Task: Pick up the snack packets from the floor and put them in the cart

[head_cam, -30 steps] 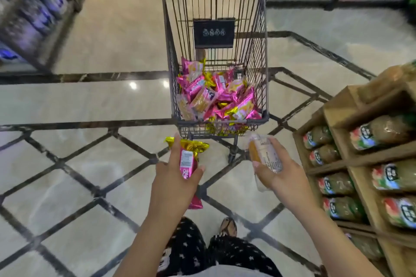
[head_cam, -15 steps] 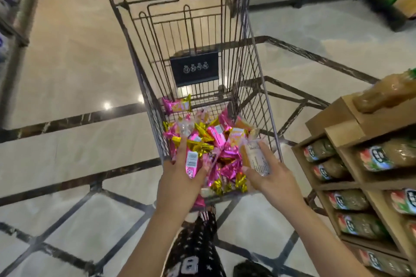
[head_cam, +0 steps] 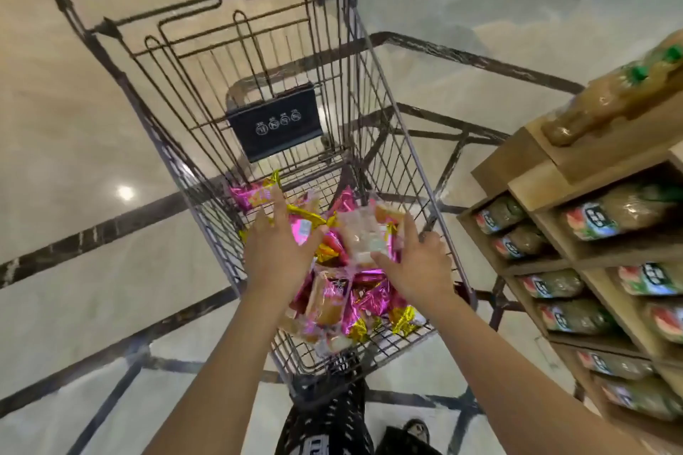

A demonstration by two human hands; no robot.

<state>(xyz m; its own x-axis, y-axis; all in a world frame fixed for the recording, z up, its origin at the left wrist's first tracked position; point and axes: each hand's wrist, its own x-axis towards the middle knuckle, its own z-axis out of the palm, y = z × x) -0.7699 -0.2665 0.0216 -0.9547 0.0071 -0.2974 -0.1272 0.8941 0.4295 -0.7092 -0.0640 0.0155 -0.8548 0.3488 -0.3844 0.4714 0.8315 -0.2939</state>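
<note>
- The floor [head_cam: 74,122], pale stone with dark inlaid lines, fills most of my view. Whatever is left on it to gather lies outside this view, so I cannot say how many trips remain.
- The cart [head_cam: 384,129] stands straight ahead, its wire basket open at the top and its near end just in front of the person's legs. A wooden shelf [head_cam: 517,159] of green-labelled packs stands near its right wall and has no part in the job.
- The snack packets [head_cam: 354,307] lie heaped in pink, gold and clear wrappers at the near end of the basket floor. From the size of that heap I judge much of the work done.
- The left hand [head_cam: 277,255] is over the heap, within the basket's outline, with its fingers spread and almost straight.
- The right hand [head_cam: 417,266] is beside it, near the basket's right wall, also above the heap.
- The clear packet [head_cam: 364,236] sits between the right thumb and fingers, which touch it on either side. I read that as a loose hold, and this packet is not yet dropped.
- The pink packet [head_cam: 301,229] shows between the left forefinger and thumb, just above the heap. Blur stops me telling whether it is pinched or already let go.
- In my judgement this delivery only needs both packets released.
</note>
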